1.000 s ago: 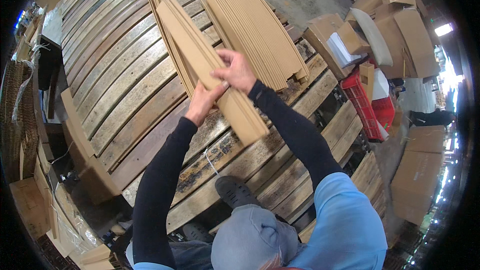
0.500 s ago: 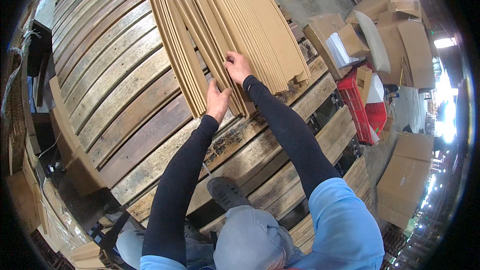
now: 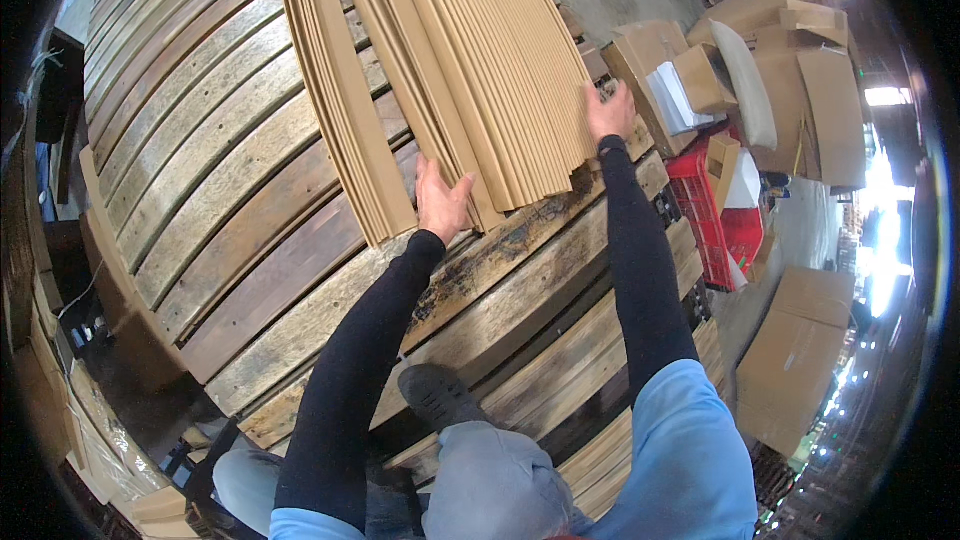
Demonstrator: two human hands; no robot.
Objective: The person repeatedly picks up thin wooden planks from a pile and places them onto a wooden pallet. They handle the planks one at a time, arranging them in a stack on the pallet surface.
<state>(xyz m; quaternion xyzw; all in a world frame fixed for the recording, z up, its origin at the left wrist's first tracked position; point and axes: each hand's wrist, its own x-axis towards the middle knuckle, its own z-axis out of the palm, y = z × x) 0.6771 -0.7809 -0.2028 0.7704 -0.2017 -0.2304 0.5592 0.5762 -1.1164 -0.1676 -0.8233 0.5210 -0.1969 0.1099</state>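
Concrete floor with a brown carton (image 3: pixel 795 340) and red crate (image 3: pixel 704 230) at right of frame; a slatted wooden pallet (image 3: pixel 225 190) carries the work. Most folded cardboard strips (image 3: pixel 510 70) stand in one wide row at upper centre, judged largely lined up, while a few looser ones flank its left side and a narrower bundle (image 3: pixel 335 90), upper left, remains to be joined. Strips plain brown, long, lower ends uneven; left hand (image 3: pixel 442 202) spread by the looser ends, right hand (image 3: pixel 608 112) with thumb and fingers parted at the row's right edge, pressure cannot be told.

White glare (image 3: pixel 885 230) far right; slats (image 3: pixel 285 250) bowed; corners black.
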